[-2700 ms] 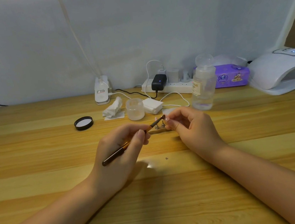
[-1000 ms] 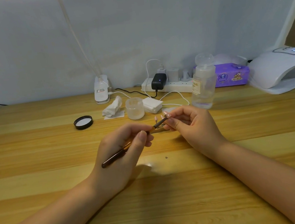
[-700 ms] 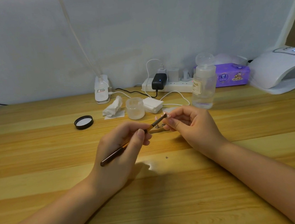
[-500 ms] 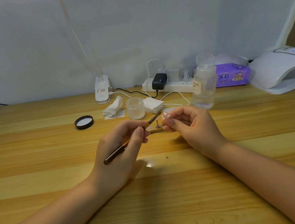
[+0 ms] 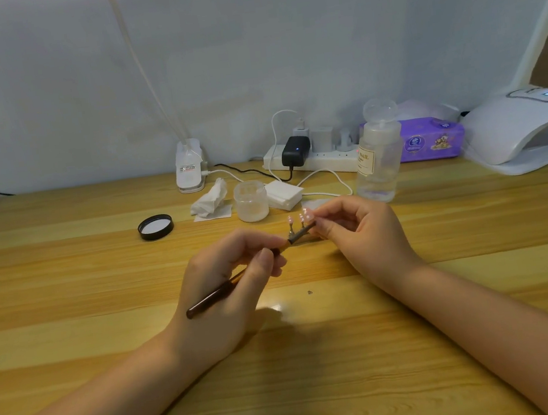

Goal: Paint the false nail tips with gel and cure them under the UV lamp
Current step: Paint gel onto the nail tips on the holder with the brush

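On the striped wooden desk [image 5: 66, 267], the left hand [image 5: 220, 289] grips a thin dark-handled brush [image 5: 239, 277], its tip at the small pink false nail tip [image 5: 307, 216] pinched by the right hand [image 5: 362, 234]. The white domed UV lamp [image 5: 515, 129] sits well apart, far right.

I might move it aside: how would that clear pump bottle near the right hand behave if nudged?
The pump bottle stands tall on a narrow base, so it would probably tip. It looks mostly empty, so likely light. Its smooth plastic may slide.
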